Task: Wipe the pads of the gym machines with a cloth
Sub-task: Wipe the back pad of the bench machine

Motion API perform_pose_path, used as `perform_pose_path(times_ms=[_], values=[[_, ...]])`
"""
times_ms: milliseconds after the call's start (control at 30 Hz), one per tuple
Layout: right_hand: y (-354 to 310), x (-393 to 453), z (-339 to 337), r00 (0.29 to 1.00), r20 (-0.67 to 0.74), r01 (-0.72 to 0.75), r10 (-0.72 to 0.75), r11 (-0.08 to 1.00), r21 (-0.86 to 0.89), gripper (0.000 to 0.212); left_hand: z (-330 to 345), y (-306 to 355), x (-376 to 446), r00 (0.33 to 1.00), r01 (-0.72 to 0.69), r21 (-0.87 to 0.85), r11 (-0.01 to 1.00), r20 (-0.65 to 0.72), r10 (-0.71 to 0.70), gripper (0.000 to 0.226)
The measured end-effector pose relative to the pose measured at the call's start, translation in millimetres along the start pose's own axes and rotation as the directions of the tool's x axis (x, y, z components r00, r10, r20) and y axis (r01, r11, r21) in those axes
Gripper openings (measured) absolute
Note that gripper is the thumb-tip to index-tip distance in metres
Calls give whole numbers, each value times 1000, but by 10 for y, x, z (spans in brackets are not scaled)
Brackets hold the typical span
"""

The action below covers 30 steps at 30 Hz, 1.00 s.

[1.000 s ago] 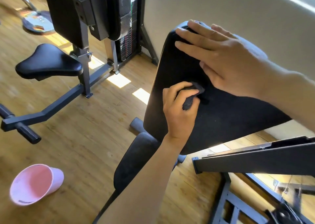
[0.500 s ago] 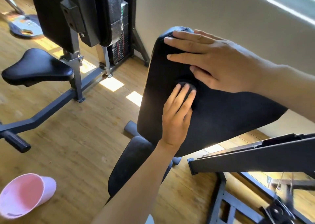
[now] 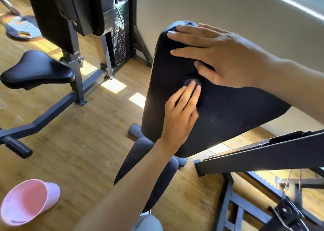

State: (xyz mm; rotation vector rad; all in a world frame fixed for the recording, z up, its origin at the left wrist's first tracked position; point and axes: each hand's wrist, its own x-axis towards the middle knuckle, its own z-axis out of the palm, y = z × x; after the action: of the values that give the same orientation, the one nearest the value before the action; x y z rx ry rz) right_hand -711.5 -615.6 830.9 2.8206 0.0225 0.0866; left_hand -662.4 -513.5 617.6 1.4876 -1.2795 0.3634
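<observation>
A large black back pad (image 3: 228, 118) of a gym machine tilts up in front of me. My left hand (image 3: 182, 113) lies on its middle with straight fingers, pressing a small dark cloth (image 3: 190, 82) flat against the pad. Only the cloth's rounded edge shows past my fingertips. My right hand (image 3: 222, 57) rests flat on the pad's upper part, fingers spread toward its top left corner. The machine's black seat pad (image 3: 140, 162) is below, partly hidden by my left forearm.
A second machine stands to the left with a black saddle seat (image 3: 36, 69), a back pad (image 3: 52, 14), a weight stack (image 3: 121, 37) and a grey floor frame (image 3: 52, 111). A pink cup (image 3: 28, 202) lies tipped on the wooden floor. A dark metal arm (image 3: 263, 157) crosses at right.
My left hand went from gripping the bunched cloth to pressing it flat with straight fingers, and slid slightly up the pad. My right hand stayed on the pad's top.
</observation>
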Motion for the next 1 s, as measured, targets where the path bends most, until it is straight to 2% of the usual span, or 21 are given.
perform_pose_path(times_ms=[100,267,433,600,633,700,733,767,800,833,867,900,967,1000], values=[[86,-6,15,997,74,6,-5,1000,-13,51,6,44,100,998,-40,-45,998,-52,37,53],[119,-4,-34,981,178,95,-82,993,-64,56,96,142,104,997,68,-81,994,36,-65,59],[80,-13,20,982,176,109,-75,975,-192,60,62,162,170,984,177,-134,975,43,-172,59],[68,-20,23,990,139,61,-38,985,-163,56,143,212,136,980,192,-245,950,-1,-198,58],[68,-21,31,991,132,56,-36,987,-152,55,174,225,92,984,166,-251,954,-15,-175,55],[65,-24,39,994,109,43,-28,990,-135,54,229,245,-85,999,-7,-257,966,45,20,52],[66,-27,39,995,97,38,-26,991,-131,54,239,253,-186,978,-132,-258,957,124,169,54],[70,-31,42,996,89,39,-27,990,-133,54,241,236,-275,930,-247,-253,935,210,303,56],[65,-32,43,996,87,43,-31,989,-139,54,235,182,-333,881,-330,-236,914,270,388,58],[63,-32,52,996,89,44,-32,988,-146,54,215,121,-337,862,-369,-201,907,290,415,56],[64,-27,55,995,93,43,-29,987,-153,54,192,75,-300,880,-360,-159,919,270,391,54],[69,-20,61,995,97,42,-27,987,-157,54,163,28,-243,925,-288,-131,949,217,311,52],[66,-15,75,995,100,42,-27,987,-156,54,107,-70,-115,997,-8,-123,992,77,18,51],[64,-17,83,995,95,40,-25,987,-156,54,106,-72,-78,993,120,-140,983,15,-119,51]])
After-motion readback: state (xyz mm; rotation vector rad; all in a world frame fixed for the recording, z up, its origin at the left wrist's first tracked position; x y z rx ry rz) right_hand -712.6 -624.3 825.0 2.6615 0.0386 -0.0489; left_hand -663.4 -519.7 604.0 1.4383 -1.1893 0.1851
